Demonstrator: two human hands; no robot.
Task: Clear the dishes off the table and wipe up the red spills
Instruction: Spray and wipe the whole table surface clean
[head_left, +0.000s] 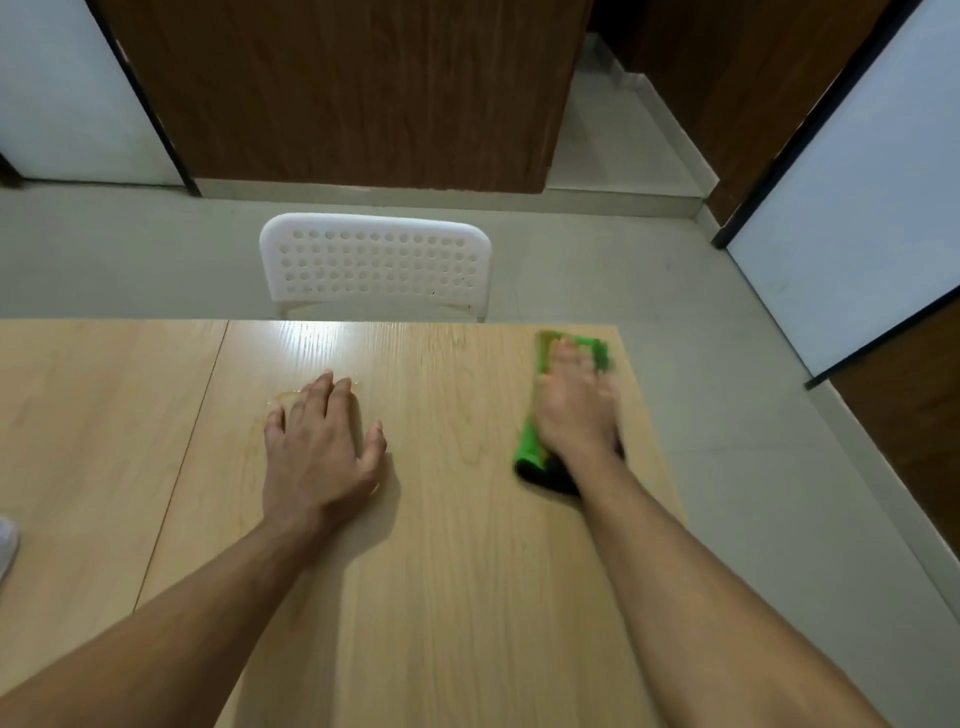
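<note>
The right hand (576, 410) lies flat, fingers straight, pressing a green cloth (545, 395) near the far right corner of the worktop (467, 571) — hand and cloth are blurred, and the hand covers most of the cloth. The left hand (317, 447) rests flat and holds nothing, its fingertips at a faint wet ring (283, 397), too pale to tell its colour. A white chair (374, 265) stands beyond the far edge — its seat is hidden.

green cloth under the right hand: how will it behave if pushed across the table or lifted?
Probably floppy: the green cloth lies folded flat under the right hand. It should slide easily on the glossy table, though it may bunch. Likely light; lifted by an edge, it would probably unfold and drape.
</note>
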